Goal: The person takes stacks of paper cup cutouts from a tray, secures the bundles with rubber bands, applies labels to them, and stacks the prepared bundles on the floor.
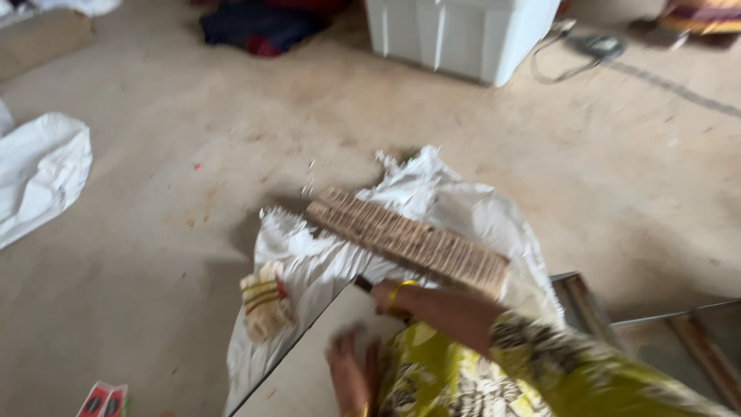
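right hand (384,296) clenched on dark handle, likely blade, at white sack (455,208) under cardboard slab (409,241); left hand (351,374) flat, fingers spread, steadying pale board (309,363).

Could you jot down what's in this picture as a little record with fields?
Place: dusty concrete floor
Left hand: blurred, resting on a pale flat board; hand at
Right hand: at, grips a dark handle; what it belongs to is unclear
Near the hands: long cardboard strip lying on a white sack, small striped bundle
Further off: white plastic crate
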